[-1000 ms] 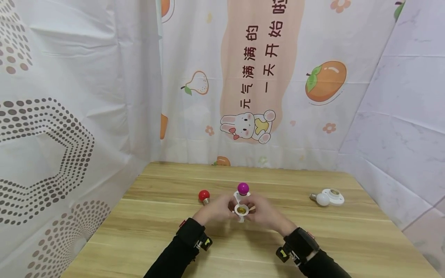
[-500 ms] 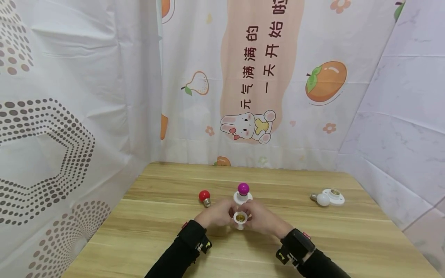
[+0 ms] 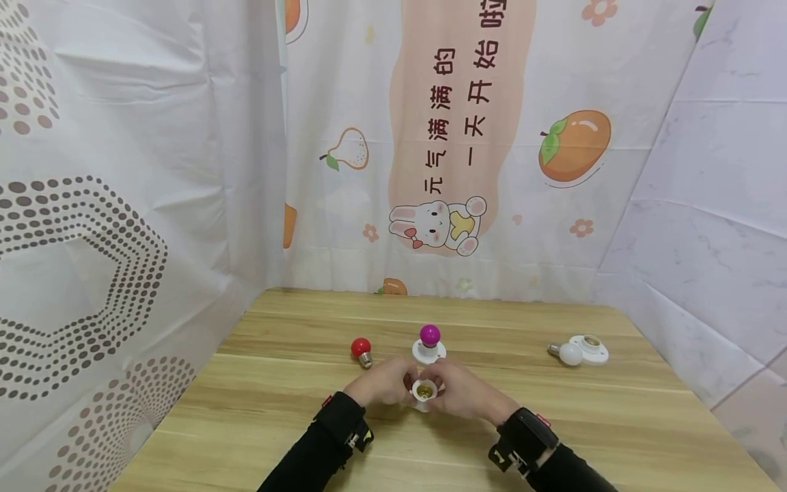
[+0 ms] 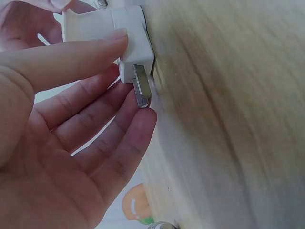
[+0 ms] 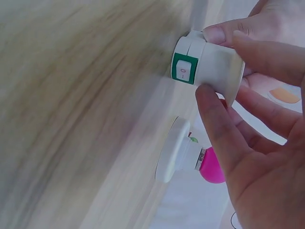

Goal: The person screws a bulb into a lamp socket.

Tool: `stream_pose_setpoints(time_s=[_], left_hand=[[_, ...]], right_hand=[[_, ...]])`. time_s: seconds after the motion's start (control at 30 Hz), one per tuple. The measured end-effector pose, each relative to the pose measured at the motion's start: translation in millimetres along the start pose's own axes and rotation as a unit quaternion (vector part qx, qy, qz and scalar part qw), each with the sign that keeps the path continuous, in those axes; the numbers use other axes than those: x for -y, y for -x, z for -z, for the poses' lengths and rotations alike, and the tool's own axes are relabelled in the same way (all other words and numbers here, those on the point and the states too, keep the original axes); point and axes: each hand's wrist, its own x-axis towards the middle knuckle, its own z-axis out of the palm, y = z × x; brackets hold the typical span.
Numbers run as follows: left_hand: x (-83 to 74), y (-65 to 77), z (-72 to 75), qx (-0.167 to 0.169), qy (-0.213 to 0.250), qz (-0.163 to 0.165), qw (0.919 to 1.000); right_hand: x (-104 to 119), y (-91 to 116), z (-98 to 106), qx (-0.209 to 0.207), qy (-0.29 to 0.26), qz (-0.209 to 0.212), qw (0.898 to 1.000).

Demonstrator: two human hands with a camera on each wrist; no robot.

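Observation:
A white lamp socket (image 3: 424, 406) with a brass-coloured inside stands between my hands, its mouth facing up. My left hand (image 3: 389, 380) grips one side of it, thumb on the white body. The left wrist view shows a flat metal plug blade (image 4: 142, 88) sticking out of the socket near my fingertips. My right hand (image 3: 462, 389) pinches the other side with thumb and fingers. A rocker switch (image 5: 183, 69) in a green frame shows on the socket in the right wrist view. Just behind it, a purple bulb (image 3: 430, 335) sits upright in a round white base (image 3: 428, 354).
To the left on the wooden table (image 3: 295, 410) lies a red bulb (image 3: 361, 347). At the right, a white bulb (image 3: 571, 354) lies against another round white socket base (image 3: 595, 352). A printed curtain (image 3: 344, 225) hangs behind the table's far edge.
Both hands have brought the lamp socket down and slightly toward me, mostly in the first half second. The base under the purple bulb, partly covered before, now shows more fully.

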Motion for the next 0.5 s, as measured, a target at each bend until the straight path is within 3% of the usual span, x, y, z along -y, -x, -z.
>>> stream_pose_setpoints(time_s=[0.27,0.5], left_hand=[[-1.2,5.3,10.7,0.006,0.023,0.023,0.9994],[3.4,4.7,38.6,-0.04,0.001,0.036,0.9986]], right_hand=[[3.7,-0.9,-0.1,0.003,0.008,-0.03,1.0],[7.2,0.0,0.3,0.004,0.012,-0.05,0.999]])
